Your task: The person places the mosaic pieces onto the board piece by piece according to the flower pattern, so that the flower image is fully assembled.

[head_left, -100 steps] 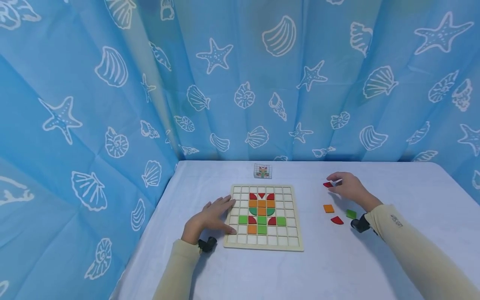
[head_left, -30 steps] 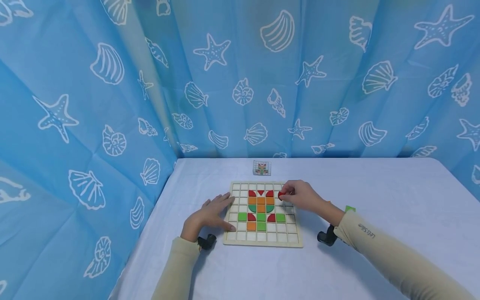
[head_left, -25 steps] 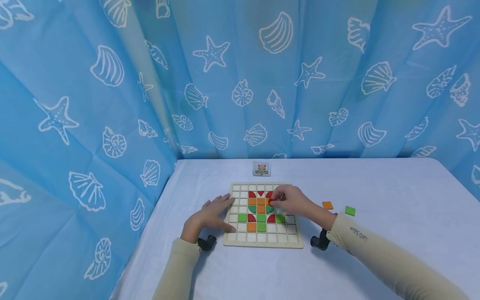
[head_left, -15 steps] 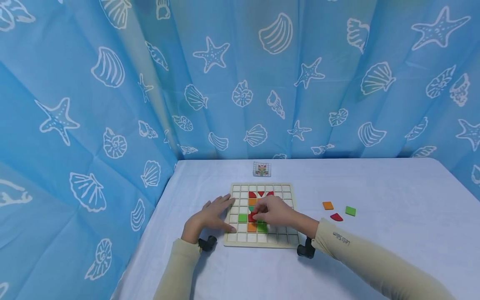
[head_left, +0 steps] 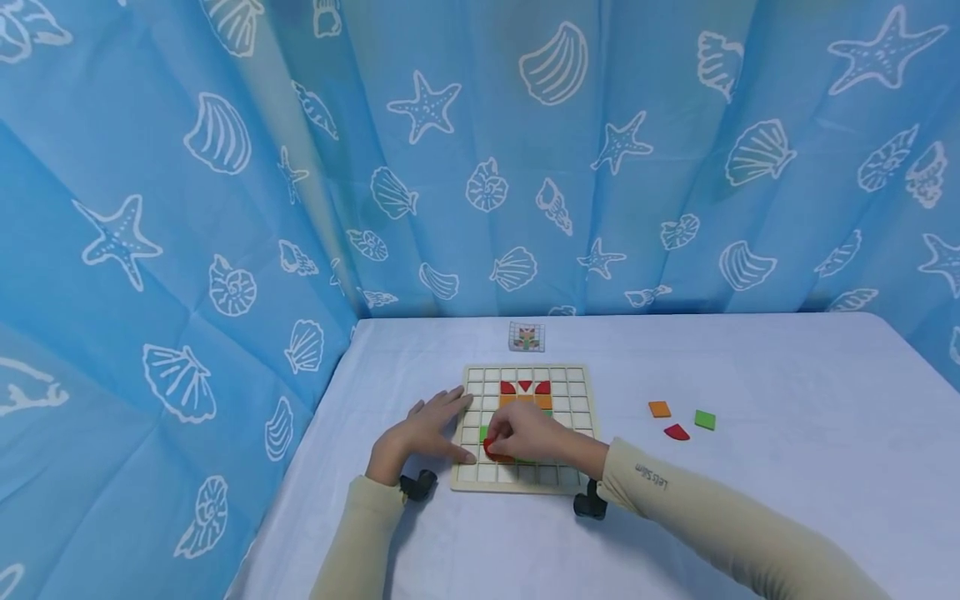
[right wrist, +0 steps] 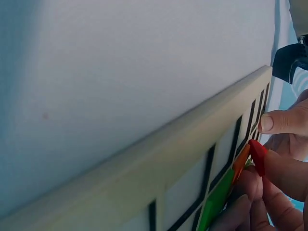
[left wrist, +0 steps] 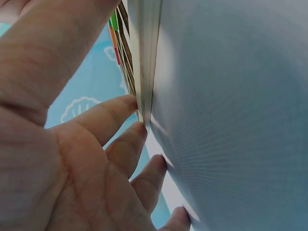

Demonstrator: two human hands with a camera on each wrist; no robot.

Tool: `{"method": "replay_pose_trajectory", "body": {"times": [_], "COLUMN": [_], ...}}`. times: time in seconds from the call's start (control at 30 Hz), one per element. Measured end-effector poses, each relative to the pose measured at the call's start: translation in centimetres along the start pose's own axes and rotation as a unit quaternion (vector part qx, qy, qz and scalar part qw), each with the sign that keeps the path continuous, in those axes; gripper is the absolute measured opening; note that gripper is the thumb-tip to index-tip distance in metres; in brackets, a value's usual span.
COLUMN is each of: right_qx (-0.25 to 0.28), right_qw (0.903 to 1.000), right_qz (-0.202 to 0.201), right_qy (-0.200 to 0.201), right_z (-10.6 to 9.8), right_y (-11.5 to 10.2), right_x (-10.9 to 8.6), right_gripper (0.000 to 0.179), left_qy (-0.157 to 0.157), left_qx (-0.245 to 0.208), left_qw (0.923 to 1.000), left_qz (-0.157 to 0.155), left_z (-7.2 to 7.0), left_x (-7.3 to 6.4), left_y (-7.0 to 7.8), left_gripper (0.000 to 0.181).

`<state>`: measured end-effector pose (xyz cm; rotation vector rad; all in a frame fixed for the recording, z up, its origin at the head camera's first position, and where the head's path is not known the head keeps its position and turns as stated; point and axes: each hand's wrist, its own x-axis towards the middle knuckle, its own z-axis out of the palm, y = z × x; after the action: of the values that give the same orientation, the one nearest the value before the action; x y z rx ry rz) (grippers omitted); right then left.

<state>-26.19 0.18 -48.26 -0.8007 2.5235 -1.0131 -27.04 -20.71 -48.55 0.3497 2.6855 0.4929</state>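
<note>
A square wooden grid board (head_left: 517, 488) lies on the table, with red, orange and green tiles set in its cells. My left hand (head_left: 423, 435) rests at the board's left edge with its fingers spread; in the left wrist view its fingertips touch the rim (left wrist: 147, 62). Over the lower left cells, my right hand (head_left: 531, 432) pinches a red quarter-round tile (right wrist: 258, 157) between thumb and finger. In the right wrist view that tile stands tilted beside an orange tile (right wrist: 240, 162) and a green tile (right wrist: 217, 198) in the board. The right hand hides the middle of the pattern.
Loose on the white tablecloth, right of the board, lie an orange square (head_left: 659, 409), a green square (head_left: 705, 419) and a red quarter-round piece (head_left: 677, 432). Behind the board is a small pattern card (head_left: 527, 337). A blue shell-print curtain (head_left: 480, 167) hangs along the back and left.
My right hand picked up the red quarter-round tile at the right, carried it left over the board and down to the lower left cells. The left hand has stayed at the board's edge.
</note>
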Motion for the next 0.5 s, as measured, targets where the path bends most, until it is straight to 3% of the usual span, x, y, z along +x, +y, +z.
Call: {"method": "replay_pose_trajectory", "body": {"times": [0.5], "right_qx": [-0.044], "right_qw": [0.9986], "right_qz": [0.027], "right_qy": [-0.004], "right_z": [0.54], "right_y": [-0.45], "right_x": [0.29], "right_gripper": [0.011], "left_qy": [0.000], "left_qx": [0.015], "left_qw": [0.9998], "left_qz": [0.011], "left_z": [-0.16], "left_x": [-0.09], "left_y": [-0.06], "left_gripper": [0.101]}}
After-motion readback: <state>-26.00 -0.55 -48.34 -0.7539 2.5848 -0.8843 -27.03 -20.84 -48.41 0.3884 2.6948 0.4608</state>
